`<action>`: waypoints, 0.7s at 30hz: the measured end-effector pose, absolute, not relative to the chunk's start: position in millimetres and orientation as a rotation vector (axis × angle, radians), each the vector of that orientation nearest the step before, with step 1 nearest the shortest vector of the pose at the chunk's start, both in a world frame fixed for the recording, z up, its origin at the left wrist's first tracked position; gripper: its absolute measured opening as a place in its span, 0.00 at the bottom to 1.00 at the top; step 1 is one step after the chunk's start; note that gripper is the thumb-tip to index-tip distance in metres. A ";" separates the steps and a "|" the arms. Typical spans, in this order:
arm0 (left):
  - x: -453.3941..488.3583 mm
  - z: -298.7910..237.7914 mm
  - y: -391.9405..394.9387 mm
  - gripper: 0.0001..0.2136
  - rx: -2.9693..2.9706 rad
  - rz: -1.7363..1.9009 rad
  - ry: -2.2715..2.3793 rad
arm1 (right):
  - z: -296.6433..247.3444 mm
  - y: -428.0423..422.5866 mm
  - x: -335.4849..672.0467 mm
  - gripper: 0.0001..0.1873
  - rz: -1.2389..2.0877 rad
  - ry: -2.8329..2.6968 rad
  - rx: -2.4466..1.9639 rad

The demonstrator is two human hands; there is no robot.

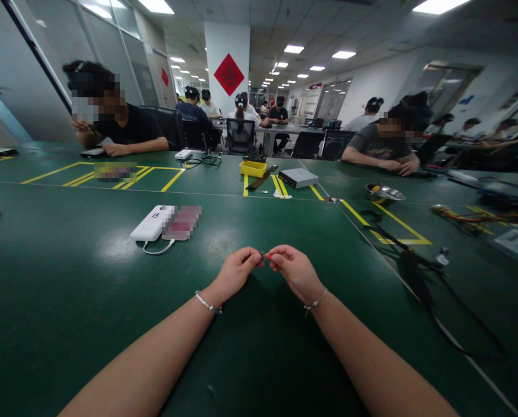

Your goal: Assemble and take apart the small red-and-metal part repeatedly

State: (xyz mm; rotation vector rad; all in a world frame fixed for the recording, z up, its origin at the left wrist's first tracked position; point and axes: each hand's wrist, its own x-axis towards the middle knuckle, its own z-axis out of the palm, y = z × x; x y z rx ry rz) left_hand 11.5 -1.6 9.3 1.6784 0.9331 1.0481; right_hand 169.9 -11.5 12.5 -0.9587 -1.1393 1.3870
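Note:
Over the green table (89, 301), my left hand (238, 271) and my right hand (297, 271) meet almost fingertip to fingertip. My left thumb and forefinger pinch a tiny dark piece (263, 256), too small to name. Between the closed fingers of my right hand is a small orange-red piece (271, 256), its kind unclear. The two pieces are very close together; whether they are joined I cannot tell. Each wrist wears a thin bracelet.
Ahead on the left lies a white power bank (153, 223) with a short cable. Farther back stand a yellow bin (253, 168) and a grey metal box (298, 177). A black strap and cable (415, 275) lie at right. Two people sit across the table.

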 end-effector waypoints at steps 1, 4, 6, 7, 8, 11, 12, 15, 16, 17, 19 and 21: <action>11.4 9.0 -1.4 0.12 1.671 1.050 0.935 | 13.3 -11.9 169.5 0.07 1.439 -1.104 -0.946; 11.2 8.8 -0.8 0.14 1.637 1.039 0.926 | 16.2 -13.3 168.5 0.10 1.551 -1.005 -0.911; 11.3 9.1 -0.6 0.15 1.599 1.028 0.910 | 18.2 -14.2 168.3 0.10 1.581 -0.975 -0.904; 11.3 9.3 -0.5 0.16 1.575 1.024 0.902 | 19.1 -14.6 168.4 0.10 1.592 -0.967 -0.898; 11.3 9.3 -0.4 0.16 1.551 1.022 0.893 | 19.8 -14.9 168.6 0.10 1.605 -0.961 -0.886; 11.2 7.9 0.7 0.16 1.487 1.023 0.864 | 21.4 -15.6 170.2 0.07 1.664 -0.952 -0.830; 11.2 7.0 1.2 0.16 1.469 1.019 0.857 | 21.9 -15.8 170.8 0.07 1.693 -0.949 -0.812; 11.4 4.2 2.5 0.14 1.396 0.997 0.847 | 23.1 -16.3 172.1 0.06 1.771 -0.926 -0.778; 11.5 3.6 2.8 0.13 1.369 0.991 0.842 | 23.5 -16.5 172.2 0.06 1.786 -0.916 -0.774; 11.6 3.1 2.9 0.13 1.343 0.989 0.836 | 23.7 -16.7 172.2 0.06 1.798 -0.909 -0.776; 11.7 2.6 2.8 0.12 1.298 0.992 0.820 | 23.6 -16.7 171.7 0.08 1.807 -0.909 -0.791; 11.4 2.5 2.5 0.12 1.258 0.997 0.800 | 22.2 -16.2 171.2 0.10 1.800 -0.919 -0.814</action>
